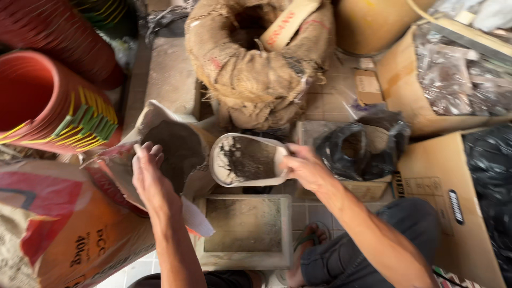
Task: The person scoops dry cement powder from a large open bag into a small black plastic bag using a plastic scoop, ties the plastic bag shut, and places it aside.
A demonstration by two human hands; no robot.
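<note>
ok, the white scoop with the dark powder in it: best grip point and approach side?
Grip the scoop at its narrow right end, coming from the right, as the right hand does now. Its open mouth faces up and holds powder, so a level grip from that end looks safest. The left hand and open sack crowd the left side.

An orange and red woven plastic sack with dark lettering (69,240) slumps at the floor's near left corner, and just beside it an opened grey-white paper bag of dark powder (170,146) leans with its mouth gaping. At the far middle stands a rolled-down brown burlap sack (250,80) with a tan printed cardboard strip (288,24) poking from its mouth. Along the right side lie a brown cardboard carton with a small black label (442,202), a crumpled black plastic bag (362,144) on a low box, and an open cardboard box of clear plastic packets (458,80).
</note>
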